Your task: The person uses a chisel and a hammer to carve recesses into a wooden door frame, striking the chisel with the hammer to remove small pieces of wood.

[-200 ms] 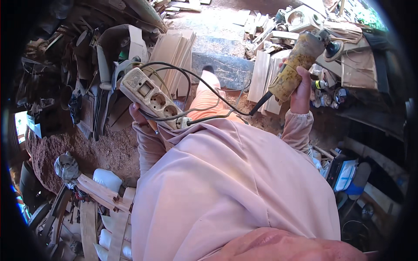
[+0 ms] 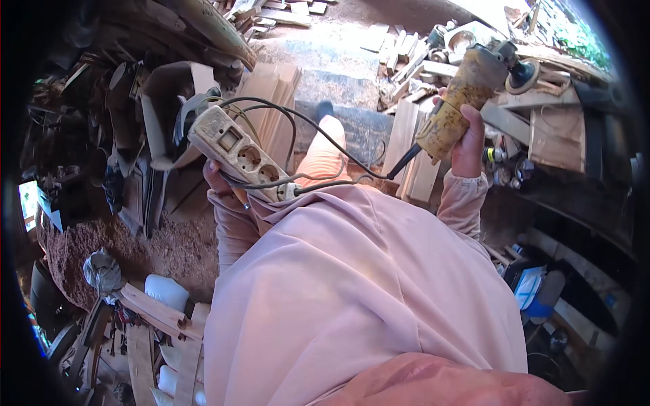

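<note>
My left hand [image 2: 217,178] is closed round the lower left edge of a dirty white power strip [image 2: 238,145], most of its fingers hidden beneath. The strip has two round sockets and a square switch; a plug [image 2: 288,191] sits in its near end. My right hand [image 2: 468,143] grips a worn yellow angle grinder [image 2: 458,101] by its body, holding it up at the right. A round disc [image 2: 523,76] is on the grinder's head. From the grinder's black cord sleeve [image 2: 405,162] a dark cable loops across to the strip.
Wooden panels [image 2: 269,101] lean ahead, left of a dark step [image 2: 359,128]. Scrap wood [image 2: 406,51] is heaped beyond. A wooden box [image 2: 558,135] stands at the right. Boards [image 2: 152,308] and white bags [image 2: 166,292] lie lower left.
Panels, step and nearby boards have slid down in the picture, as my view moves forward. Both hands keep their holds on the power strip and the angle grinder, almost unmoved in the picture.
</note>
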Action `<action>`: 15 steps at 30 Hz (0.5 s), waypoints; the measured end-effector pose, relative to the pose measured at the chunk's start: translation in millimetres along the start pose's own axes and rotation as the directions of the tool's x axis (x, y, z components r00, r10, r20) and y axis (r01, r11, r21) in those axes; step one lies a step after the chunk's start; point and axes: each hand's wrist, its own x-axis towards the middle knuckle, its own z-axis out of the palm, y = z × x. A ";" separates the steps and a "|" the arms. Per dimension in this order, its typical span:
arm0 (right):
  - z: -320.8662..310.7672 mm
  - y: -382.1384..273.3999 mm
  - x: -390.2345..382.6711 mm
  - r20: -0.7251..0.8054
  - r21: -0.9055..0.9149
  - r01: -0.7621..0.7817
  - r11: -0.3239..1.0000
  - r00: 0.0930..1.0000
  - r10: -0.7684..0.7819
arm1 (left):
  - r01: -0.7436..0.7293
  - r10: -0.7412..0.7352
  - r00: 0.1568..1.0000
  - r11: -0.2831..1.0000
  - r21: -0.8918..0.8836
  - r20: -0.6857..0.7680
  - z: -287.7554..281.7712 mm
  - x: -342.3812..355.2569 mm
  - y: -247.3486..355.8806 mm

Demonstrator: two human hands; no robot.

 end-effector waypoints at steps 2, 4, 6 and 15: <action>8.7 -11.7 49.3 0.014 -0.016 0.023 1.000 1.000 -0.023 | 0.030 -0.027 0.992 0.999 -0.019 0.120 -12.6 54.9 3.8; 18.4 -19.9 82.4 -0.026 -0.056 0.028 0.998 0.999 -0.029 | 0.166 -0.134 0.972 0.973 -0.162 0.195 -16.6 105.7 3.0; 28.0 -40.0 125.1 -0.037 -0.057 0.026 0.998 0.999 -0.028 | 0.212 -0.172 0.964 0.957 -0.196 0.202 5.0 159.3 7.0; 61.6 -82.9 241.2 -0.056 -0.071 0.067 0.995 0.996 -0.071 | 0.207 -0.193 0.974 0.971 -0.119 0.122 58.8 305.9 17.9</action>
